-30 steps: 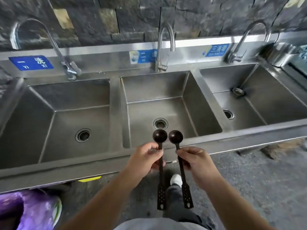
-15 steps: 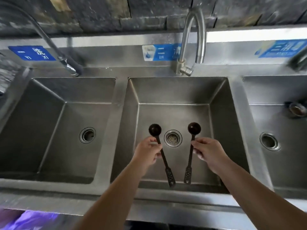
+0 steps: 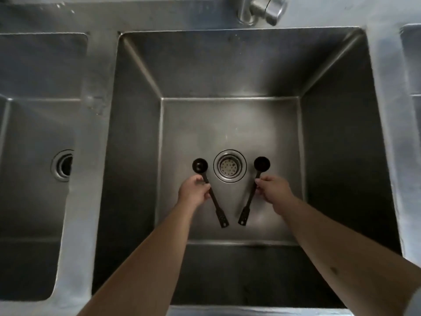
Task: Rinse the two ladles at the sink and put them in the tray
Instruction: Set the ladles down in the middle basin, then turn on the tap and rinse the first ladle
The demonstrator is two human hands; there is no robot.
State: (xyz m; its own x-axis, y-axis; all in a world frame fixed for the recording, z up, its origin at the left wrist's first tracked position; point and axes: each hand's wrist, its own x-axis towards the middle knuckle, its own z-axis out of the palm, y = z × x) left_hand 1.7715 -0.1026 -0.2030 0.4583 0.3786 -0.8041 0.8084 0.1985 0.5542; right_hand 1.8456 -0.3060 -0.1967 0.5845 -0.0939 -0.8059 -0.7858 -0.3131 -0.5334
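Two small dark ladles with long perforated handles hang inside the middle steel sink basin [image 3: 337,137]. My left hand [image 3: 193,192] grips the left ladle [image 3: 200,165] just below its bowl. My right hand [image 3: 274,192] grips the right ladle [image 3: 262,164] the same way. The two bowls sit either side of the round drain strainer [image 3: 230,166], and the handle ends point down and toward each other. No water runs from the faucet base [image 3: 259,10] at the top edge. No tray is in view.
A second basin [image 3: 34,133] with its own drain [image 3: 62,165] lies to the left, past a steel divider. The edge of a third basin [image 3: 412,65] shows at the far right.
I have stepped up and leaned over the sink. Both hands moved forward and down into the middle basin with the ladles, which have spread apart to either side of the drain.
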